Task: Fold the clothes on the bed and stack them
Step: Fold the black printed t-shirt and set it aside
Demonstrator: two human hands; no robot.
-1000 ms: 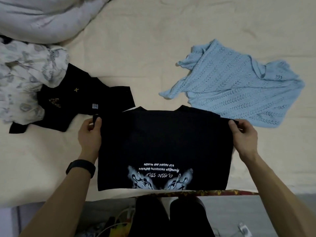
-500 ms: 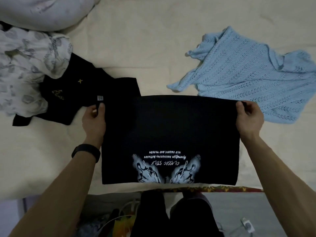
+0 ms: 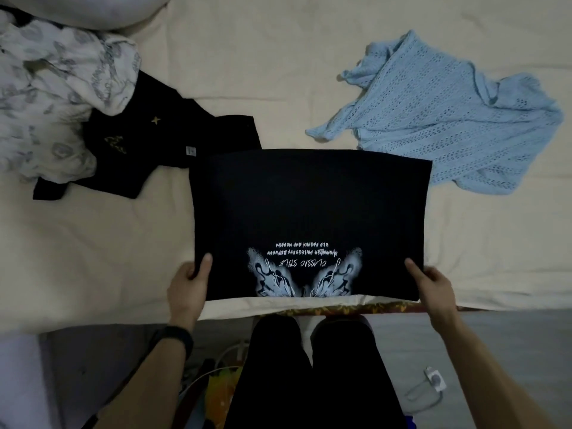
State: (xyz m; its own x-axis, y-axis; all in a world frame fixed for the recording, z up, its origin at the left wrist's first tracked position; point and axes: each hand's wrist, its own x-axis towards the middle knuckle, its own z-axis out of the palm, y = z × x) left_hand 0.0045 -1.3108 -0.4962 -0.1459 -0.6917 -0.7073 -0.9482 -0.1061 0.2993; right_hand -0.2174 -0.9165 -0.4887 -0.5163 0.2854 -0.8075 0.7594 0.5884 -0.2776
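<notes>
Pinching left hand [image 3: 188, 284], right hand [image 3: 433, 284]; smooth black rectangular tee [image 3: 309, 205]

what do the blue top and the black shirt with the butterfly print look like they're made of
Blue top: an open knit, likely cotton or acrylic yarn, matte. Rows of small eyelet holes run across it.
Black shirt: smooth jersey, probably cotton, matte. It lies flat with crisp folded edges, and the pale graphic looks printed on. The exact fibre cannot be told.

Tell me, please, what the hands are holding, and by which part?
The butterfly shirt: left hand grips its near left corner, right hand its near right corner.
</notes>
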